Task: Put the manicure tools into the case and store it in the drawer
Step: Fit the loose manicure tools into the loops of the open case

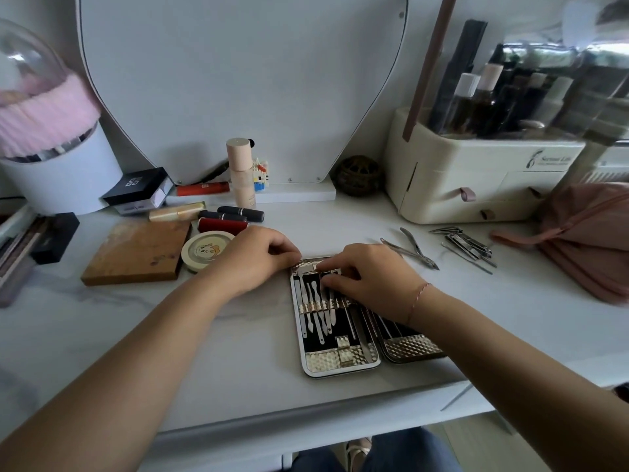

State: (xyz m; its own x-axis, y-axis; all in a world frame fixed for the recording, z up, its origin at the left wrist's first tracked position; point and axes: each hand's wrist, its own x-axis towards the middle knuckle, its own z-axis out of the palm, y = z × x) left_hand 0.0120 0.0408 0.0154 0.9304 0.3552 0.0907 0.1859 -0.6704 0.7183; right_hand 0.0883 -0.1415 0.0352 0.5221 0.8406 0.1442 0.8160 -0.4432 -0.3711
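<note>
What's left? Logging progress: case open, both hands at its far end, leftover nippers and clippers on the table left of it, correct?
Not left: the head view shows the nippers and clippers right of the case. Otherwise yes: case open, left hand and right hand at its far end.

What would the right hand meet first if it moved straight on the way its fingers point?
Probably the left hand, whose curled fingers grip the case at its far left corner; the right hand points leftward across the case's top, though depth is unclear.

Bare-armed person is wearing a thin pinkish bracelet (418, 298) beside the right hand (371, 277) and, apparently, blue jeans (401, 453).
</note>
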